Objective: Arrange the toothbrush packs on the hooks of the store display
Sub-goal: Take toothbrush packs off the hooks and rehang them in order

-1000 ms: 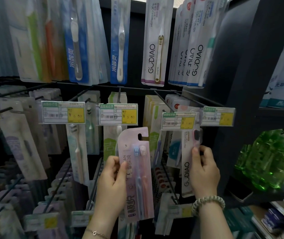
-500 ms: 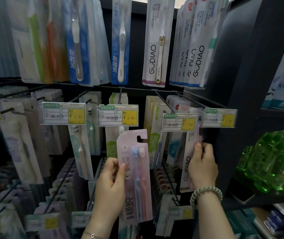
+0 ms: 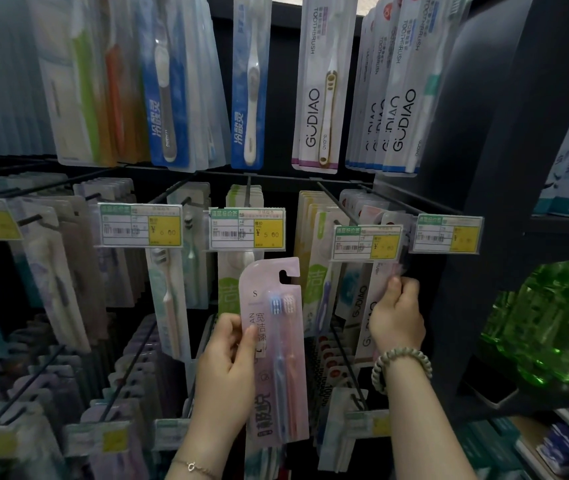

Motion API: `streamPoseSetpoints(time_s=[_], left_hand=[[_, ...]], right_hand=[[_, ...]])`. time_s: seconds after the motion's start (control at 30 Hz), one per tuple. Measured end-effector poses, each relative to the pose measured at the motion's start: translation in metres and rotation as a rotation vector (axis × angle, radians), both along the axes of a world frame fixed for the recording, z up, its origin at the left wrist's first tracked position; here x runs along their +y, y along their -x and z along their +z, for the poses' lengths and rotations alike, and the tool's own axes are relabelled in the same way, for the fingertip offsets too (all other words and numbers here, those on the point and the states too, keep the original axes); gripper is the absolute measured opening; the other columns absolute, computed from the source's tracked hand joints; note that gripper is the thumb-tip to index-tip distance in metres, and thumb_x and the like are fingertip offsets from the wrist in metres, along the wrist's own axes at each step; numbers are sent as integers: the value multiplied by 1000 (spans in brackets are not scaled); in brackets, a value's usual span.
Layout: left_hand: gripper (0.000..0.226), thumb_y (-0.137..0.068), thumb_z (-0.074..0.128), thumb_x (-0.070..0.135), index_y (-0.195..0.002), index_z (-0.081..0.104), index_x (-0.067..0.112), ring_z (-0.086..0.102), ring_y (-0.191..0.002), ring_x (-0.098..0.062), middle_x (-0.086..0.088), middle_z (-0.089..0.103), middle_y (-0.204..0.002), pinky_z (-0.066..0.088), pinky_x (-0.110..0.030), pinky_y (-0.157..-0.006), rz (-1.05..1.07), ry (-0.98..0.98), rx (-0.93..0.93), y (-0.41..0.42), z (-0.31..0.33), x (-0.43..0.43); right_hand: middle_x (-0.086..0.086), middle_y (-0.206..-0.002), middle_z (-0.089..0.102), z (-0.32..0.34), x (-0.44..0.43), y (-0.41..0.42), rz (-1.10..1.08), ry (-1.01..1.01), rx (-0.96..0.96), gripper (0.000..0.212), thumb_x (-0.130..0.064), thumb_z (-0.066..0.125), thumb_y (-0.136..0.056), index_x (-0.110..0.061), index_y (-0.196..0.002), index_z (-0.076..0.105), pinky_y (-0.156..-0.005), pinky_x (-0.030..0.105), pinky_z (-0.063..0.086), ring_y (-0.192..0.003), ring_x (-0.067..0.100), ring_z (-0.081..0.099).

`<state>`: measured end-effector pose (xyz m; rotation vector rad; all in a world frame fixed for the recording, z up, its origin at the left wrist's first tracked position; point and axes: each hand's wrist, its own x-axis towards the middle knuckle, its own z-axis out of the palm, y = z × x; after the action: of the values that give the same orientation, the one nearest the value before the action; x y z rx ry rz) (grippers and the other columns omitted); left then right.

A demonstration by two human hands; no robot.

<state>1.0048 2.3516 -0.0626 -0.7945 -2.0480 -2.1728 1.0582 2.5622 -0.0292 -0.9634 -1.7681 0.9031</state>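
Hands full: a pink twin-brush pack (image 3: 286, 358) is gripped, unhung, in the left hand (image 3: 227, 368), while a GUDIAO pack (image 3: 368, 341) is pinched by the right hand (image 3: 397, 320), seemingly mid-hooking.

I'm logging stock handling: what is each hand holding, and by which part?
The left hand grips the pink two-brush pack by its left edge, mid-height. The right hand holds a white GUDIAO pack near its top right edge.

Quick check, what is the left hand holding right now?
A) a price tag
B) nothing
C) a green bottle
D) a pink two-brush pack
D: the left hand grips the pink two-brush pack, its hang notch on no hook; the right hand holds a GUDIAO pack.
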Motion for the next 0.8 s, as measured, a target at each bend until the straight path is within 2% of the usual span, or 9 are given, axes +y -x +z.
streamPoseSetpoints(time_s=[0.13, 0.27, 0.33, 0.47, 0.63, 0.8], left_hand=[[17, -99, 50, 20, -84, 58, 18, 64, -77, -26, -6, 68, -81, 50, -35, -70, 11, 4, 19, -1, 0, -6], [17, -99, 51, 20, -84, 58, 18, 63, -77, -28, -6, 67, -80, 49, -36, -70, 19, 7, 12, -1, -1, -10], [16, -98, 51, 20, -84, 59, 18, 64, -76, -26, -3, 68, -79, 49, -37, -70, 25, 7, 15, -1, -1, -12], [17, -99, 51, 19, -85, 59, 19, 65, -74, -20, -1, 68, -80, 49, -31, -68, 11, 14, 17, -3, -1, -14], [17, -99, 50, 19, -85, 59, 19, 66, -75, -19, 0, 69, -82, 50, -31, -68, -12, 17, 11, -6, -1, -14], [18, -99, 51, 18, -83, 58, 19, 65, -74, -22, -3, 68, -80, 49, -33, -67, -4, 18, 17, -7, -2, -12]], right_hand=[[-3, -73, 49, 1, -1, 2, 0, 28, -9, 27, -40, 23, -103, -20, -101, 41, -64, 34, 32, -68, 25, 46], [-2, -70, 48, -1, -3, -2, -23, -8, -21, 28, -37, 25, -103, -14, -99, 41, -56, 34, 29, -60, 21, 44], [2, -73, 50, -2, -3, -4, -60, -21, -16, 28, -33, 26, -103, -11, -98, 42, -57, 35, 33, -64, 26, 47], [8, -91, 51, -4, -4, -8, -75, -19, -66, 20, -24, 30, -103, -11, -98, 43, -66, 35, 34, -76, 26, 45], [11, -113, 55, -9, -14, -18, -92, -39, -117, 24, -24, 43, -99, -10, -119, 44, -70, 34, 38, -87, 30, 55], [3, -91, 61, -13, -31, -26, -24, -133, -112, 15, -31, 50, -95, -20, -101, 43, -52, 28, 34, -67, 15, 53]])
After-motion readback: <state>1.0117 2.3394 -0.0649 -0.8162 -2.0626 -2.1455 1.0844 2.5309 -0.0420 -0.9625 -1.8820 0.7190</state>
